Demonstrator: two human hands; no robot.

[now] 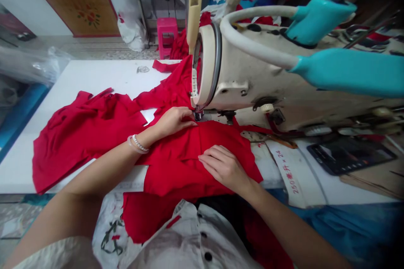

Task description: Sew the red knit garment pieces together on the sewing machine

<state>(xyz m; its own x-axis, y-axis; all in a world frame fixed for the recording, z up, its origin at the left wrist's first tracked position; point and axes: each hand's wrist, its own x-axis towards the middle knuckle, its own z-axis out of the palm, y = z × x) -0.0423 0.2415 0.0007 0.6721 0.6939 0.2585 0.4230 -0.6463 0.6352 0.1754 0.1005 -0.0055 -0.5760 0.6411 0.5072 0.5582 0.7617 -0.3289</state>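
Red fabric (176, 172) lies across the white sewing table and hangs over its front edge towards my lap. My left hand (176, 121) is beside the presser foot (199, 115) of the sewing machine (246, 67), its fingertips pressed together on the cloth. Nearer to me, my right hand (222, 166) has its fingers bent and closed on a fold of the same fabric, right of the left hand. The needle itself is too small to make out. More red cloth (85, 134) spreads in a loose heap to the left.
A turquoise-handled lamp arm (344, 69) curves over the machine. On the right lie a phone (350, 155) and a printed white strip (295, 172). A pink stool (167, 35) stands behind the table (94, 71), and clear plastic (31, 65) is at far left.
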